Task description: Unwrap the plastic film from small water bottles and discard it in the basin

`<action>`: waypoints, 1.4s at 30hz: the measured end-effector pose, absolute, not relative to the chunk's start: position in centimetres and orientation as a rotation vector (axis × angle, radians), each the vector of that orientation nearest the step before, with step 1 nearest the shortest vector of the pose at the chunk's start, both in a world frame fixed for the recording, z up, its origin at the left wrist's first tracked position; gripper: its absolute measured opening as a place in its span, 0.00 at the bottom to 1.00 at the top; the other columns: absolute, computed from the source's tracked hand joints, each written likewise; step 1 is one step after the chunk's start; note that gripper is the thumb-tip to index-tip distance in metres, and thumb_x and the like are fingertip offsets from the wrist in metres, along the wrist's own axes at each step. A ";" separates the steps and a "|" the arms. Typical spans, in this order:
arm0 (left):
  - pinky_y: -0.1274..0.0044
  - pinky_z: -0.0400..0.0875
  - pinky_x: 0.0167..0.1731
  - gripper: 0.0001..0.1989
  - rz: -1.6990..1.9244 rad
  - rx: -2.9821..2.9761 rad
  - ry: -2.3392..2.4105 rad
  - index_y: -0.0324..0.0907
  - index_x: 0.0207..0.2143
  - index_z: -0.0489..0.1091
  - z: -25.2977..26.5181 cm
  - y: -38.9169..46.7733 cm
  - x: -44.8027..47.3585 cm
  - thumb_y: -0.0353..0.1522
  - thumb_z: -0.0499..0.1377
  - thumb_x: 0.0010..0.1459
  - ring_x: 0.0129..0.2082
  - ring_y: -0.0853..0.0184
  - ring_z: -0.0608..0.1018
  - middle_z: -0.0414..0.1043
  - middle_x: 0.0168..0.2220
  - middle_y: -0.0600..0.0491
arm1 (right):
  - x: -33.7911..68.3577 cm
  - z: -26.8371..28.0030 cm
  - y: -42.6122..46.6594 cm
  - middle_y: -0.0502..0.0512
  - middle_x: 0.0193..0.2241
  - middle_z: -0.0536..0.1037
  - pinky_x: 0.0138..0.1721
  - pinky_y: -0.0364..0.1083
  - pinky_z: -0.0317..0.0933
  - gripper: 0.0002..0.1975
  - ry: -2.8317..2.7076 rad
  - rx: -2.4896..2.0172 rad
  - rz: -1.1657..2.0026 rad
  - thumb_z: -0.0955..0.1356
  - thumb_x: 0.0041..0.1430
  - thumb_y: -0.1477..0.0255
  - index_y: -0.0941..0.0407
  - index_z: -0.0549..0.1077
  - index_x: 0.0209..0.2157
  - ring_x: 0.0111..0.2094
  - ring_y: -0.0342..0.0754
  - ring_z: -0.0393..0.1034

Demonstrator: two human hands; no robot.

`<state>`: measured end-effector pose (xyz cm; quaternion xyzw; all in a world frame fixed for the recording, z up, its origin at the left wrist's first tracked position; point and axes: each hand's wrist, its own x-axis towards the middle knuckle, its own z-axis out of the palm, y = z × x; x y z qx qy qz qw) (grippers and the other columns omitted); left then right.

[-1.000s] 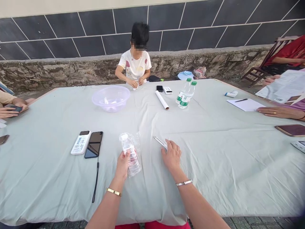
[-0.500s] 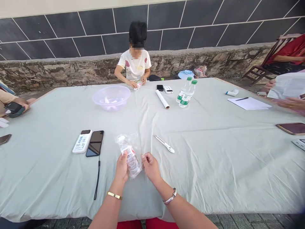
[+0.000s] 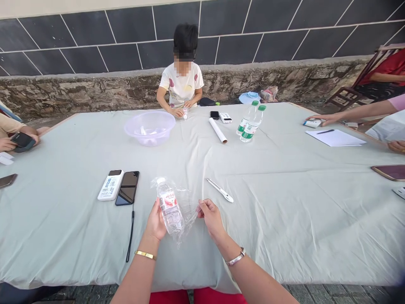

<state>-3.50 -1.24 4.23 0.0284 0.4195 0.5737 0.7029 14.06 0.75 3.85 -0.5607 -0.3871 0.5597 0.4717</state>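
A clear water bottle point(image 3: 171, 207) with a white cap and a red-and-white label lies tilted, with thin clear plastic film point(image 3: 189, 207) around it. My left hand point(image 3: 155, 220) grips the bottle from its left side; some fingers are hidden beneath it. With thumb and fingers pinched, my right hand point(image 3: 210, 215) holds the film stretched out to the right of the bottle. A white utility knife point(image 3: 220, 190) lies on the cloth beyond my right hand. Left of my left hand are a black phone point(image 3: 127, 188) with a strap and a white power bank point(image 3: 110, 185).
On the cloth-covered table point(image 3: 268, 219) stand a translucent purple basin point(image 3: 149, 126) and two green-capped bottles point(image 3: 250, 126) beside a white roll point(image 3: 218, 131). Opposite sits a person point(image 3: 182, 80) handling a small bottle. At right, another person's hand point(image 3: 325, 119) touches a small white-and-blue object near paper point(image 3: 337, 137).
My right hand has moved right, pulling the film away from the bottle. The bottle has turned so its label's red front shows. At the right, a person's hand has reached the white-and-blue object.
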 end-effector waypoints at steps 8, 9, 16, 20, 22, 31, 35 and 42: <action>0.72 0.70 0.31 0.25 1.161 0.366 1.192 0.38 0.35 0.69 4.3 -0.8 -3.1 0.45 0.70 0.40 0.26 0.66 0.76 0.74 0.27 0.52 | 14.6 5.0 -0.2 0.46 0.19 0.67 0.25 0.43 0.59 0.16 -1.022 -1.267 1.391 0.66 0.52 0.59 0.54 0.61 0.20 0.19 0.40 0.60; 0.73 0.70 0.30 0.25 1.163 0.388 1.215 0.39 0.35 0.68 4.5 -0.7 -3.1 0.43 0.71 0.39 0.25 0.67 0.76 0.74 0.26 0.53 | 14.7 4.9 -0.3 0.46 0.18 0.67 0.24 0.43 0.59 0.15 -1.015 -1.268 1.406 0.66 0.52 0.60 0.54 0.61 0.20 0.19 0.40 0.59; 0.76 0.71 0.31 0.25 1.172 0.389 1.225 0.39 0.39 0.69 5.1 -0.4 -3.6 0.35 0.72 0.38 0.28 0.67 0.78 0.76 0.30 0.52 | 16.1 3.8 -0.3 0.46 0.16 0.66 0.22 0.43 0.56 0.14 -0.871 -1.363 1.347 0.67 0.49 0.62 0.54 0.62 0.18 0.17 0.41 0.58; 0.74 0.73 0.28 0.16 1.139 0.220 1.159 0.37 0.35 0.71 4.6 -0.5 -4.1 0.40 0.63 0.49 0.25 0.65 0.77 0.74 0.26 0.50 | 17.0 3.6 0.1 0.45 0.15 0.66 0.21 0.42 0.53 0.13 -0.809 -1.462 1.355 0.66 0.47 0.64 0.54 0.61 0.16 0.16 0.39 0.56; 0.70 0.75 0.29 0.17 1.118 0.194 1.070 0.35 0.36 0.72 4.5 -0.7 -4.5 0.41 0.58 0.53 0.27 0.61 0.79 0.75 0.28 0.47 | 17.2 3.4 0.3 0.44 0.14 0.66 0.20 0.41 0.51 0.13 -0.799 -1.502 1.354 0.65 0.46 0.65 0.54 0.60 0.16 0.14 0.38 0.56; 0.70 0.75 0.34 0.18 1.107 0.181 1.071 0.36 0.39 0.71 5.0 -1.5 -6.1 0.37 0.66 0.48 0.27 0.64 0.79 0.77 0.28 0.49 | 17.1 3.2 0.4 0.44 0.13 0.65 0.19 0.41 0.49 0.11 -0.809 -1.537 1.340 0.65 0.45 0.65 0.54 0.61 0.16 0.13 0.39 0.55; 0.73 0.73 0.32 0.24 1.116 0.366 1.198 0.37 0.40 0.69 5.1 -1.5 -6.4 0.38 0.70 0.41 0.30 0.63 0.80 0.78 0.30 0.50 | 17.1 3.1 0.5 0.44 0.13 0.64 0.18 0.41 0.49 0.12 -0.831 -1.563 1.318 0.64 0.45 0.64 0.54 0.60 0.16 0.13 0.39 0.55; 0.74 0.70 0.32 0.28 1.039 0.547 1.287 0.39 0.40 0.68 4.1 -1.5 -6.2 0.42 0.71 0.39 0.31 0.62 0.80 0.78 0.32 0.50 | 17.7 2.7 0.4 0.45 0.15 0.66 0.20 0.42 0.53 0.14 -1.063 -1.705 1.159 0.63 0.49 0.62 0.53 0.58 0.18 0.15 0.41 0.58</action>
